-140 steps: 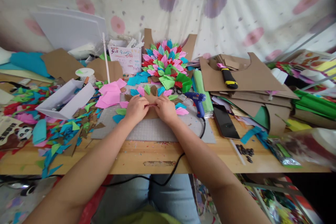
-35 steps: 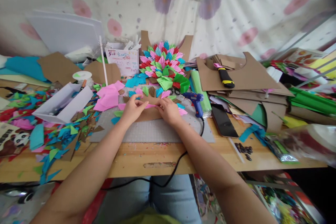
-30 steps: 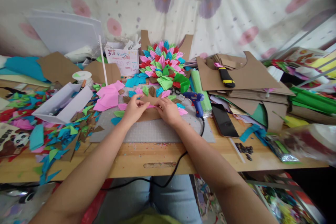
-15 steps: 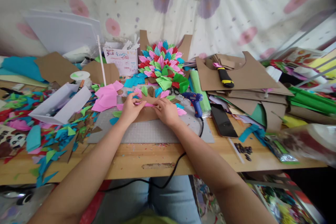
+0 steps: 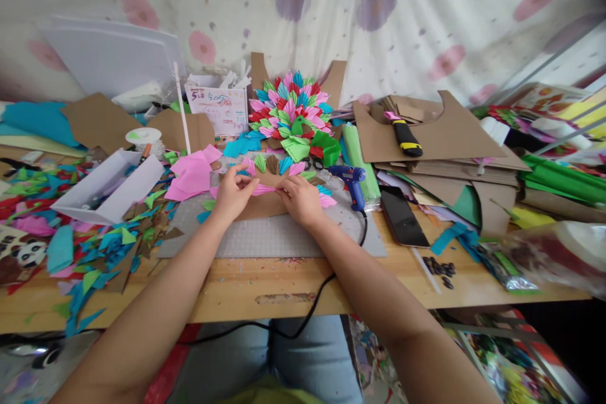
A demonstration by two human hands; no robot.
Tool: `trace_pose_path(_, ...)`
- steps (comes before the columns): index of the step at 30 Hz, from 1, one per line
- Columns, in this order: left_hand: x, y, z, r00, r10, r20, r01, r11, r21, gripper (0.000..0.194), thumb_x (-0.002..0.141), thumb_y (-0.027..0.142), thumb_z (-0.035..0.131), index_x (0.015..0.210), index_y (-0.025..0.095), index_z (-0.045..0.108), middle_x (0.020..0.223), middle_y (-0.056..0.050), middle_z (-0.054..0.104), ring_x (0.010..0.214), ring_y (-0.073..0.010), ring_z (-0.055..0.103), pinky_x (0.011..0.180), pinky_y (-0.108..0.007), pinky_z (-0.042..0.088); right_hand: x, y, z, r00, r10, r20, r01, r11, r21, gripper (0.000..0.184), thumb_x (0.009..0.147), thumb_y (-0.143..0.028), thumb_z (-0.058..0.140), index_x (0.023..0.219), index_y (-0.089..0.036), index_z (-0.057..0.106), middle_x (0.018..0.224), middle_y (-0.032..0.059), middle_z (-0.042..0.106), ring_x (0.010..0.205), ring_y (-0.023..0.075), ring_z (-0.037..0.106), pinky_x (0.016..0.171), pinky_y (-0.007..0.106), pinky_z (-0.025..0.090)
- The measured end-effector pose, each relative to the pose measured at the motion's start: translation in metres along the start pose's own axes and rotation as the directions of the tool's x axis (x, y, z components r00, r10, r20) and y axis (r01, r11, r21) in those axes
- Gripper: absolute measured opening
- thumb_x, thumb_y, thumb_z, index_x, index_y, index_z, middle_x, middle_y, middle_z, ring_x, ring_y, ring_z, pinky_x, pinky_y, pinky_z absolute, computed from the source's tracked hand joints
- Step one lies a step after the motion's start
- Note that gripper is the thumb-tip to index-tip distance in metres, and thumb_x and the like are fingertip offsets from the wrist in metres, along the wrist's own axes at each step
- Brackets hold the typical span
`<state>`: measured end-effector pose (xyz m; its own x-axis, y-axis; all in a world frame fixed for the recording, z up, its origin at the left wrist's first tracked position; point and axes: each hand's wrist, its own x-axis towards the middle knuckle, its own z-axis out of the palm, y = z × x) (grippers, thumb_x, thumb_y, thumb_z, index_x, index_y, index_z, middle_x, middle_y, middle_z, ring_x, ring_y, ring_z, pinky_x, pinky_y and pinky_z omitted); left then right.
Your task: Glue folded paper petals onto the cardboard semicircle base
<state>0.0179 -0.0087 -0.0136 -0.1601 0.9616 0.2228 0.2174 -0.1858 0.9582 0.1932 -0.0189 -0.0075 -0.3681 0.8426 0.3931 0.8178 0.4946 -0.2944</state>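
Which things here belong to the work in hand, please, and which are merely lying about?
Likely job things: held pink paper; brown cardboard; pleated paper leaves; gray mat; probably glue gun.
Seemingly lying about: phone; panda-printed item; plastic bag.

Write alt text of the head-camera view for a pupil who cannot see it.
A person's left hand and right hand hold pink paper over brown cardboard, with pleated coloured leaves along its far edge. A blue glue gun lies to the right; colourful scraps litter the left.
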Motion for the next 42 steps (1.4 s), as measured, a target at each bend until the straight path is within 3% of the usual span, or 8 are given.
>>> trace_pose_path(8, 0.002, -0.004, 0.002, 1.000, 0.018, -0.014, -0.018, 1.000, 0.024, 0.038, 0.068, 0.023, 0.066, 0.103, 0.017, 0.052, 0.067, 0.003, 0.062, 0.061, -0.0114, 0.058, 0.065, -0.027, 0.046, 0.000, -0.002, -0.001, 0.958, -0.269, 0.101, 0.269, 0.963, 0.013, 0.022, 0.087, -0.014, 0.045, 0.087, -0.018, 0.066, 0.088, 0.0052, 0.064, 0.089, 0.0183, 0.050, 0.074, 0.028, 0.037)
trace_pose_path(13, 0.001, -0.008, 0.001, 0.997, 0.068, 0.042, -0.072, 0.992, 0.102, 0.038, 0.070, 0.027, 0.066, 0.104, 0.019, 0.052, 0.072, 0.001, 0.064, 0.070, -0.0133, 0.061, 0.070, -0.028, 0.046, -0.001, -0.004, 0.005, 0.934, -0.336, 0.118, 0.337, 0.941, 0.011, 0.023, 0.088, -0.015, 0.043, 0.084, -0.018, 0.065, 0.086, 0.0052, 0.063, 0.083, 0.0171, 0.049, 0.070, 0.027, 0.035)
trace_pose_path(18, 0.002, -0.010, 0.001, 0.996, 0.079, 0.029, -0.082, 0.992, 0.101, 0.035, 0.071, 0.027, 0.066, 0.103, 0.019, 0.053, 0.074, 0.001, 0.064, 0.071, -0.0133, 0.062, 0.069, -0.028, 0.047, -0.003, -0.010, 0.006, 0.960, -0.266, 0.089, 0.269, 0.963, -0.019, 0.017, 0.085, -0.018, 0.048, 0.083, -0.018, 0.065, 0.086, 0.0073, 0.063, 0.087, 0.0197, 0.051, 0.070, 0.029, 0.037)
trace_pose_path(23, 0.004, -0.008, 0.003, 0.999, -0.010, -0.047, 0.006, 0.996, -0.089, 0.035, 0.076, 0.040, 0.063, 0.102, 0.020, 0.052, 0.073, 0.000, 0.060, 0.068, -0.0148, 0.061, 0.061, -0.029, 0.052, -0.002, -0.011, 0.004, 0.999, -0.052, -0.013, 0.051, 0.998, -0.044, 0.015, 0.085, -0.022, 0.050, 0.081, -0.018, 0.064, 0.087, 0.0080, 0.064, 0.089, 0.0204, 0.053, 0.071, 0.029, 0.040)
trace_pose_path(26, 0.003, -0.004, 0.004, 0.995, -0.095, -0.028, 0.087, 0.972, -0.218, 0.036, 0.075, 0.042, 0.063, 0.101, 0.021, 0.051, 0.075, 0.000, 0.059, 0.069, -0.0161, 0.062, 0.059, -0.032, 0.054, -0.001, -0.008, 0.003, 0.998, 0.012, -0.055, -0.014, 1.000, -0.021, 0.013, 0.084, -0.024, 0.052, 0.081, -0.019, 0.064, 0.086, 0.0074, 0.064, 0.086, 0.0200, 0.054, 0.069, 0.028, 0.040)
trace_pose_path(29, 0.001, 0.002, 0.003, 0.986, -0.160, 0.035, 0.163, 0.942, -0.293, 0.039, 0.070, 0.032, 0.068, 0.101, 0.020, 0.050, 0.075, 0.001, 0.060, 0.067, -0.0145, 0.063, 0.063, -0.032, 0.056, -0.001, -0.006, 0.003, 0.996, 0.039, -0.082, -0.039, 0.999, -0.006, 0.013, 0.085, -0.025, 0.052, 0.080, -0.020, 0.063, 0.084, 0.0067, 0.063, 0.085, 0.0202, 0.054, 0.069, 0.029, 0.039)
trace_pose_path(34, -0.002, 0.007, 0.002, 0.985, -0.151, 0.087, 0.170, 0.944, -0.281, 0.051, 0.062, 0.021, 0.072, 0.107, 0.018, 0.048, 0.076, 0.001, 0.063, 0.066, -0.0129, 0.063, 0.068, -0.031, 0.055, -0.001, -0.007, 0.002, 0.993, 0.082, -0.090, -0.083, 0.997, -0.003, 0.013, 0.085, -0.025, 0.052, 0.079, -0.019, 0.062, 0.083, 0.0070, 0.063, 0.085, 0.0209, 0.054, 0.069, 0.029, 0.039)
trace_pose_path(42, -0.002, 0.003, 0.004, 0.994, -0.091, 0.058, 0.102, 0.969, -0.226, 0.059, 0.056, 0.026, 0.076, 0.107, 0.018, 0.048, 0.068, 0.003, 0.063, 0.061, -0.0144, 0.064, 0.063, -0.030, 0.055, 0.000, -0.008, 0.002, 0.990, 0.096, -0.100, -0.097, 0.995, -0.007, 0.014, 0.085, -0.026, 0.053, 0.077, -0.019, 0.062, 0.082, 0.0061, 0.063, 0.084, 0.0200, 0.054, 0.070, 0.029, 0.038)
